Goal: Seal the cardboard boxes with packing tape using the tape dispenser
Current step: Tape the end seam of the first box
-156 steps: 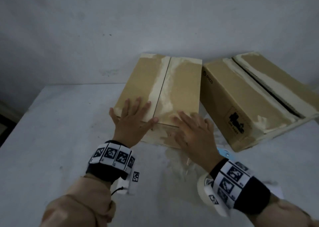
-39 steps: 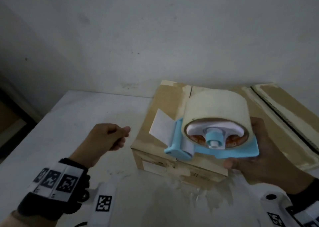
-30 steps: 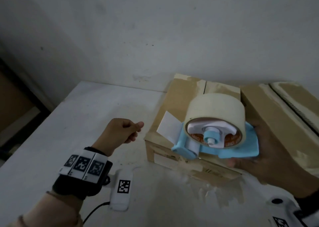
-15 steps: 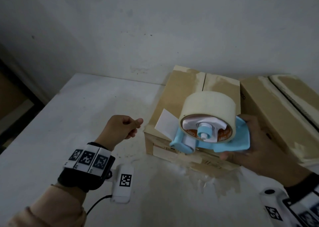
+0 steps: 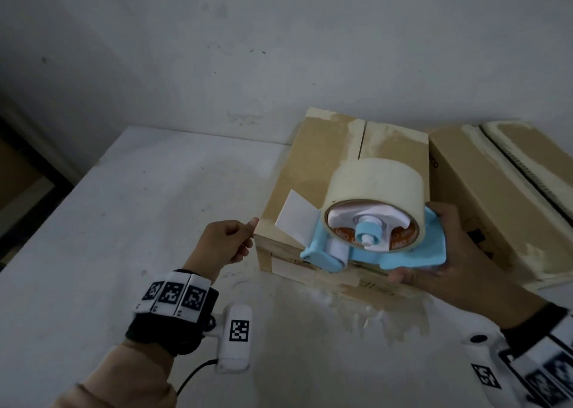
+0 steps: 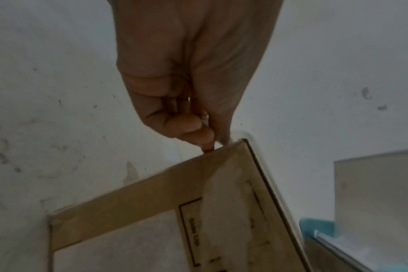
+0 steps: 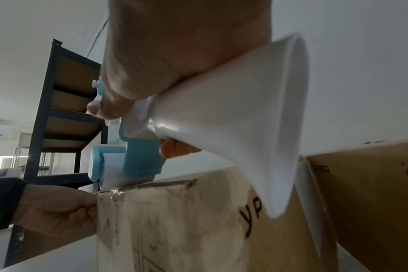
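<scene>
A closed cardboard box (image 5: 310, 165) (image 6: 151, 202) (image 7: 186, 220) stands on the white table, its centre seam bare. My right hand (image 5: 459, 252) grips a light blue tape dispenser (image 5: 412, 252) (image 7: 140, 158) with a big roll of tape (image 5: 375, 184) (image 7: 233, 128), just over the box's near edge. A loose tape flap (image 5: 294, 218) (image 6: 373, 184) sticks out to the left. My left hand (image 5: 231, 243) (image 6: 189, 114) (image 7: 56, 211) is curled, its fingertips against the box's near left corner. I see nothing held in it.
A second, larger cardboard box (image 5: 483, 196) (image 7: 373, 193) lies close on the right, its top seam gaping. Old tape residue (image 5: 372, 308) marks the table (image 5: 139, 221) in front of the box. A wall rises behind; black shelving (image 7: 58, 110) stands to the left.
Five seconds ago both hands lay flat on the box flaps. Since then the right hand has picked up the dispenser and lowered it toward the near edge. The left hand has moved right to the box corner.
</scene>
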`<control>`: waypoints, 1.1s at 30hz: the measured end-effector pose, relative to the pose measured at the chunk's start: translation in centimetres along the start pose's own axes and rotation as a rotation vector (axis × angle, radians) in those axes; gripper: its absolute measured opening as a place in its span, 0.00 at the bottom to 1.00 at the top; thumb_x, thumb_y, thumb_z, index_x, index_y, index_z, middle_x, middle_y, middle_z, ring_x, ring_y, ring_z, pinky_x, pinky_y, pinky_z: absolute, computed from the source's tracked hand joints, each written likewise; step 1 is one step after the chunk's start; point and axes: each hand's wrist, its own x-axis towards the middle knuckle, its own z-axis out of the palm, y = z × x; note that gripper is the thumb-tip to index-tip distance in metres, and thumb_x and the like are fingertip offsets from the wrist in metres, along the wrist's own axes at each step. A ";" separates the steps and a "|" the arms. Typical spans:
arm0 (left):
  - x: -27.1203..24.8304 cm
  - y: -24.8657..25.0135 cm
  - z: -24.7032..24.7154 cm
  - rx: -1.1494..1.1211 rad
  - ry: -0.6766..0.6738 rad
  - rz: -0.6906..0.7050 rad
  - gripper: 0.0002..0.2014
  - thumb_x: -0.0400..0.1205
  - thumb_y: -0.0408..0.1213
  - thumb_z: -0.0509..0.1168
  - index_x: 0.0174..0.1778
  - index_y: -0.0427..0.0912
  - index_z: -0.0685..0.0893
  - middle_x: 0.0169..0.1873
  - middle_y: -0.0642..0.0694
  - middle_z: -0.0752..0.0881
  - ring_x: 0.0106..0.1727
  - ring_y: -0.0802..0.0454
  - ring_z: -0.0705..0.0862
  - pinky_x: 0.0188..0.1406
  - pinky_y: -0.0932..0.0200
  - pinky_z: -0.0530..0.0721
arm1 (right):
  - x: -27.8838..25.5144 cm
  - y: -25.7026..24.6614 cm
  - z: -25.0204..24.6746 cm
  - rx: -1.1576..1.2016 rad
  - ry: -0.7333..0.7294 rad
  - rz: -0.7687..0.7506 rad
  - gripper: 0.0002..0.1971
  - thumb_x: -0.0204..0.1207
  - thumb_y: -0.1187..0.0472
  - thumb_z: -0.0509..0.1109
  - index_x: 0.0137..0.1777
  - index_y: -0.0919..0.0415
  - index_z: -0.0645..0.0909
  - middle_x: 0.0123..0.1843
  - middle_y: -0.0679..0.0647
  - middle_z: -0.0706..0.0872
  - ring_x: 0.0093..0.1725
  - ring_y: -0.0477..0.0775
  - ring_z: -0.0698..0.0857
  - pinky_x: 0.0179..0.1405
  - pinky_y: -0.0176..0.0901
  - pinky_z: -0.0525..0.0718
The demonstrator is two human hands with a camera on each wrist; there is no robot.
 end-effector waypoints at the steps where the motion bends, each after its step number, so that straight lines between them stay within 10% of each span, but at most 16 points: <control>1: 0.0 0.0 0.0 0.013 0.013 0.004 0.18 0.79 0.42 0.66 0.24 0.37 0.78 0.15 0.52 0.78 0.14 0.63 0.73 0.17 0.72 0.75 | 0.0 0.1 0.0 0.006 -0.001 -0.001 0.35 0.43 0.24 0.74 0.50 0.16 0.59 0.54 0.30 0.77 0.52 0.29 0.81 0.42 0.24 0.82; 11: 0.2 -1.5 1.3 0.093 0.060 -0.223 0.13 0.81 0.43 0.64 0.53 0.38 0.73 0.31 0.42 0.77 0.28 0.50 0.74 0.28 0.59 0.73 | -0.3 0.4 -0.1 0.009 0.007 0.002 0.35 0.44 0.24 0.73 0.51 0.16 0.58 0.56 0.37 0.75 0.53 0.28 0.80 0.43 0.23 0.81; 20: -3.2 2.2 3.4 0.479 0.061 0.097 0.23 0.81 0.59 0.52 0.62 0.47 0.78 0.52 0.51 0.80 0.53 0.49 0.77 0.57 0.54 0.72 | -0.2 0.5 -0.4 -0.006 -0.010 0.004 0.36 0.45 0.24 0.73 0.52 0.16 0.57 0.54 0.21 0.76 0.54 0.31 0.81 0.45 0.31 0.84; 26: -2.0 3.8 2.9 0.587 0.089 0.028 0.32 0.68 0.54 0.46 0.67 0.52 0.77 0.66 0.45 0.81 0.66 0.42 0.77 0.70 0.43 0.70 | 1.3 0.4 0.3 0.003 -0.007 0.015 0.37 0.44 0.24 0.74 0.52 0.16 0.56 0.55 0.24 0.77 0.56 0.36 0.81 0.52 0.56 0.86; 33: 1.4 7.3 1.8 0.844 0.214 -0.203 0.17 0.84 0.35 0.52 0.68 0.38 0.75 0.67 0.38 0.78 0.68 0.40 0.77 0.67 0.51 0.71 | 5.0 -1.5 3.7 -0.043 -0.024 -0.052 0.35 0.57 0.32 0.73 0.55 0.27 0.51 0.48 0.38 0.82 0.50 0.47 0.87 0.45 0.60 0.87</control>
